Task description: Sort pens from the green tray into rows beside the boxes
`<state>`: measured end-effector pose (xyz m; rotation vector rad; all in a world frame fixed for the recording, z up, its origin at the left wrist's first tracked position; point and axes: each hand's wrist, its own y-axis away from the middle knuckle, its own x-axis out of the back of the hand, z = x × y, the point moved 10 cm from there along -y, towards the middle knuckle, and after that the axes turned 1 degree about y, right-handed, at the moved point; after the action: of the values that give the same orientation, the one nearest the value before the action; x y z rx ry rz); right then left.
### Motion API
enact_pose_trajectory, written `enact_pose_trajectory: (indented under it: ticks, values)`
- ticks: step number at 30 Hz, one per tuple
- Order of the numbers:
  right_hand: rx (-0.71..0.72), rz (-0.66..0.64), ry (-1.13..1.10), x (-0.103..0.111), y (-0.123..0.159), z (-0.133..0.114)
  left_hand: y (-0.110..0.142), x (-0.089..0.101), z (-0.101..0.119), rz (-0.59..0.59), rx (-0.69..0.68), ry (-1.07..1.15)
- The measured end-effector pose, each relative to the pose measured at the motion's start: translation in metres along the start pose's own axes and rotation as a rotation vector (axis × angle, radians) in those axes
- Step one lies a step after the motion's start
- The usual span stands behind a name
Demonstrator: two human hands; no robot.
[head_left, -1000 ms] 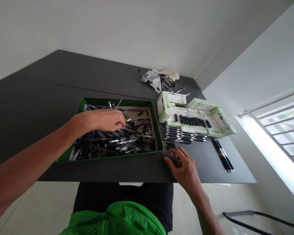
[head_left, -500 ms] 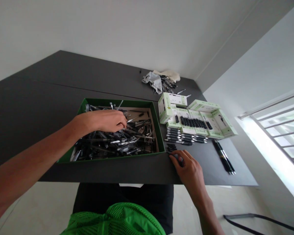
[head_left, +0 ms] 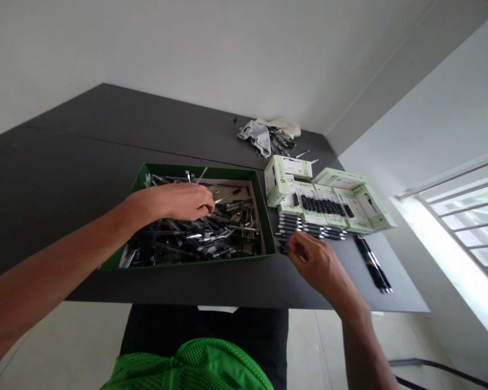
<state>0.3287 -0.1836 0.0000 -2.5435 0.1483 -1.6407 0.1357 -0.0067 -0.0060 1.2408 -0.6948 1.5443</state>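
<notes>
A green cardboard box (head_left: 268, 227) full of loose black and silver pens (head_left: 203, 233) sits on the dark table (head_left: 65, 162). My left hand (head_left: 179, 200) reaches into the box, fingers curled down among the pens at its far middle. My right hand (head_left: 317, 260) hovers just right of the box's near corner, fingers pinched together over a small row of black pens (head_left: 287, 246) lying on the table. What the pinch holds is hidden.
Several pale green pen cartons (head_left: 329, 200), some open with black pens inside, stand right of the box. More pens (head_left: 309, 227) lie in rows before them. Two long black pens (head_left: 374, 265) lie farther right. A grey cloth (head_left: 260, 135) lies at the back.
My right hand has lifted from the table's front edge and moved up toward the pen rows beside the box. My left hand has stayed in the box.
</notes>
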Motion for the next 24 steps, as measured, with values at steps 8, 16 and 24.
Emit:
enact_pose_trajectory:
  ticks: [8,16,24]
  values:
    - [0.269,-0.003,-0.057,0.026,-0.096,-0.078,-0.002,-0.006,0.004,-0.071,-0.011,-0.026]
    - [0.179,-0.519,0.383,-0.040,-0.149,-0.086,-0.001,-0.004,0.005,-0.026,-0.035,-0.057]
    - [0.107,-0.615,0.479,-0.067,-0.151,-0.091,-0.003,-0.006,0.008,-0.068,-0.024,-0.090]
